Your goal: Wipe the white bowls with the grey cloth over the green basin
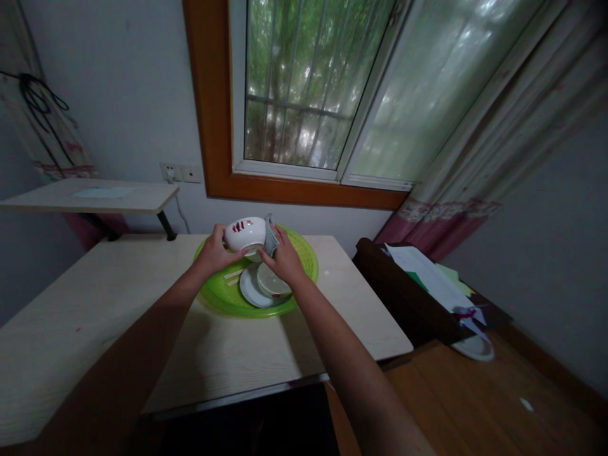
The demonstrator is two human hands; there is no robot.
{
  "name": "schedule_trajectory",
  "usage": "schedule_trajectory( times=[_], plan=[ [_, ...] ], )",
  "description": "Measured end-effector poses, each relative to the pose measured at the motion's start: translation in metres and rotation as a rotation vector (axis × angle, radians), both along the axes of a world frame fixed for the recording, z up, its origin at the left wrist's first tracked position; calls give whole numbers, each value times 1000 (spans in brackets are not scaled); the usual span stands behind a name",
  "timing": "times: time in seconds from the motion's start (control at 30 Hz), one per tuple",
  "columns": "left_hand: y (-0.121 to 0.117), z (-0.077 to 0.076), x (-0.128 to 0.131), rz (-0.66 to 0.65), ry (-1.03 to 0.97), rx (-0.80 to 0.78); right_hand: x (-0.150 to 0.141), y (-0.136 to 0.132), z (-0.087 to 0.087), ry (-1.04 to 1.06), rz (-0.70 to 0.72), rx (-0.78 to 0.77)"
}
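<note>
Bowl, white point(246, 233), with red and dark marks on its outer wall: held up over the green basket point(311, 256), toward its far side. Bowl is tilted; marked wall faces the head camera, opening is out of sight. Round piece, so no true long axis; its widest visible extent runs left to right, hand to hand. Pale band along its lower edge; cannot tell whether foot or rim.

Left hand point(216, 254): closed on the bowl's left end, thumb along the underside, above the basket's left part. Right hand point(285, 254): closed on a grey-green cloth point(271, 235) pressed to the bowl's right end, above the basket's right part.

In the basket, nearer the person: white plate point(251, 291), second bowl point(272, 281) standing on it, mouth up. Basket's left half: pale strips point(232, 277), long axes roughly crosswise. Under the basket: light wooden table point(228, 361). Beyond the basket: window point(294, 82). Left of the basket: raised shelf point(118, 197).
</note>
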State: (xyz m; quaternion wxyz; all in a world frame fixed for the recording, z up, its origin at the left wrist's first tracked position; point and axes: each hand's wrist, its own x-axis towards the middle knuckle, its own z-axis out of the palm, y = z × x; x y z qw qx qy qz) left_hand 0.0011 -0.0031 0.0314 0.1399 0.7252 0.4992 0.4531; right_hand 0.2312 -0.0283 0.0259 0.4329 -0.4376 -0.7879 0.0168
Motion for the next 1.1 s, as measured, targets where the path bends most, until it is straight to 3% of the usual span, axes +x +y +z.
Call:
schedule_trajectory(
  times=[0.7, 1.1],
  plan=[
    [-2, 0, -1, -46, -22, -14, -1, 2, 0, 34, -5, 8],
    [4, -6, 1, -210, -88, -19, 1, 8, -9, 150, 77, 80]
  ],
)
